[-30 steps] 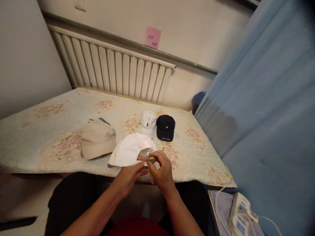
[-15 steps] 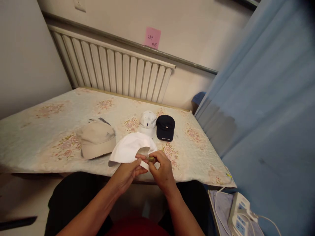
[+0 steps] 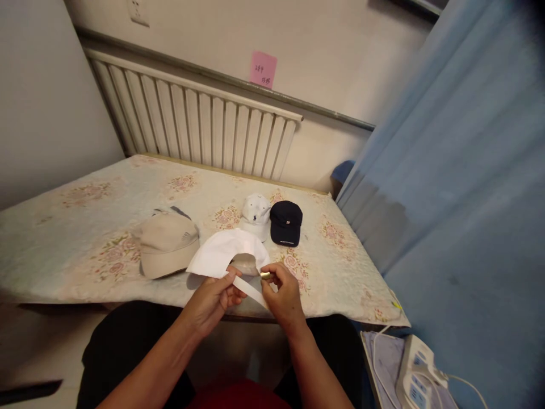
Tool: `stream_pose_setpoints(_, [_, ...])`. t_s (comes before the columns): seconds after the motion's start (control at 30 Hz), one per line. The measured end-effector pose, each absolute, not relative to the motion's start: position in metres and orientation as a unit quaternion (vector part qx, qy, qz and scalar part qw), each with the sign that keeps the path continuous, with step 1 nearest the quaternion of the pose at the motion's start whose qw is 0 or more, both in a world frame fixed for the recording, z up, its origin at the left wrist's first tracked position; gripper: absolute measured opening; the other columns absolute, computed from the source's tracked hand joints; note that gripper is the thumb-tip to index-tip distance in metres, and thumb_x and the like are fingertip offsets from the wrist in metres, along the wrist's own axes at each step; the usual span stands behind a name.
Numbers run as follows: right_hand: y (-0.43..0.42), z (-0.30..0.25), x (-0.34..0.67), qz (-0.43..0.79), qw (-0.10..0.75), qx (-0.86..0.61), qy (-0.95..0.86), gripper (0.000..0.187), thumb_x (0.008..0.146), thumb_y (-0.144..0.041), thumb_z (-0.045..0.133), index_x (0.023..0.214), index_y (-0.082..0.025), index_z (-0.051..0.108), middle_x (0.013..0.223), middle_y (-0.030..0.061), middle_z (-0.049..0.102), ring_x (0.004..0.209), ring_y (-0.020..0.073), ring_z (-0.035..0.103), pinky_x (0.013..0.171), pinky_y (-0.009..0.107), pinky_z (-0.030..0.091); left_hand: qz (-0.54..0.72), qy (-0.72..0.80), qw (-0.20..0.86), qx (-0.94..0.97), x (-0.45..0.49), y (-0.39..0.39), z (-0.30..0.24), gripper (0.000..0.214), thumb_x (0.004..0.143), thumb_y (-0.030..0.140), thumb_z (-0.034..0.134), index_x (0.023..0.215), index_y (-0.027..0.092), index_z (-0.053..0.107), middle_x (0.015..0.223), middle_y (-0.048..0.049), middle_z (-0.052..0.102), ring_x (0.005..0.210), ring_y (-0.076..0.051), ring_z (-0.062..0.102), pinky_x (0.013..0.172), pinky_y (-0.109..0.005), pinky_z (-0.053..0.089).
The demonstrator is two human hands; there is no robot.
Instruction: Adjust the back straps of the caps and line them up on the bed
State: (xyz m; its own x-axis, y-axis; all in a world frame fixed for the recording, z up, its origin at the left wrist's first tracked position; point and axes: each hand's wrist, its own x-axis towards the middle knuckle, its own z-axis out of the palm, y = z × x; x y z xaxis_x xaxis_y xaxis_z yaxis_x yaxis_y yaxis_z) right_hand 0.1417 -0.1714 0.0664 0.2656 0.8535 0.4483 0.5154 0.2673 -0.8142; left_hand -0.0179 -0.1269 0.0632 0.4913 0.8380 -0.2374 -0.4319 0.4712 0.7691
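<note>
A white baseball cap [image 3: 221,250] is held over the front edge of the bed, its back opening turned toward me. My left hand [image 3: 219,295] pinches the cap's white strap [image 3: 250,289] between thumb and fingers. At the other side of the opening, my right hand [image 3: 279,289] grips a gold metal buckle [image 3: 265,275], with the strap running down to its fingers. Whether the strap passes through the buckle is hidden. Beyond lie a smaller white cap [image 3: 256,213] with a dark logo and a black cap [image 3: 286,222]. To the left sits a beige cap [image 3: 168,241].
A floral sheet [image 3: 97,210] covers the bed. Behind it are a radiator [image 3: 196,119] and a wall with a pink note [image 3: 263,70]. A blue curtain [image 3: 451,187] hangs on the right, above a power strip [image 3: 417,375] with cables.
My left hand has moved left and down along the strap, away from my right hand. More of the strap and the back opening now shows. The other caps stay put.
</note>
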Motion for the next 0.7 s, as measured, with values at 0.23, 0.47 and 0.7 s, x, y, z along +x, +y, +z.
stream_pose_setpoints(0.23, [-0.17, 0.062, 0.143, 0.128, 0.537, -0.598, -0.581, 0.024, 0.07, -0.006, 0.049, 0.086, -0.019, 0.061, 0.08, 0.0012, 0.058, 0.069, 0.0131, 0.055, 0.063, 0.025, 0.046, 0.434, 0.291, 0.792, 0.316, -0.029, -0.126, 0.069, 0.018, 0.076, 0.03, 0.068, 0.081, 0.014, 0.063, 0.063, 0.0007, 0.057, 0.054, -0.008, 0.053, 0.048, -0.019, 0.045])
stream_pose_setpoints(0.47, [-0.168, 0.06, 0.144, 0.096, 0.531, -0.604, -0.586, 0.025, 0.069, -0.005, 0.047, 0.085, -0.019, 0.061, 0.078, 0.0009, 0.059, 0.064, 0.0122, 0.053, 0.061, 0.025, 0.045, 0.438, 0.283, 0.792, 0.317, -0.04, -0.125, 0.07, 0.016, 0.08, 0.031, 0.063, 0.083, 0.016, 0.063, 0.064, -0.0001, 0.059, 0.05, -0.009, 0.052, 0.049, -0.022, 0.043])
stream_pose_setpoints(0.7, [-0.168, 0.058, 0.141, 0.102, 0.534, -0.598, -0.588, 0.027, 0.068, -0.004, 0.047, 0.085, -0.019, 0.061, 0.078, 0.0007, 0.058, 0.065, 0.0123, 0.053, 0.062, 0.025, 0.045, 0.456, 0.294, 0.782, 0.306, -0.043, -0.122, 0.072, 0.018, 0.076, 0.027, 0.067, 0.087, 0.013, 0.065, 0.071, -0.0032, 0.064, 0.059, -0.011, 0.056, 0.051, -0.021, 0.046])
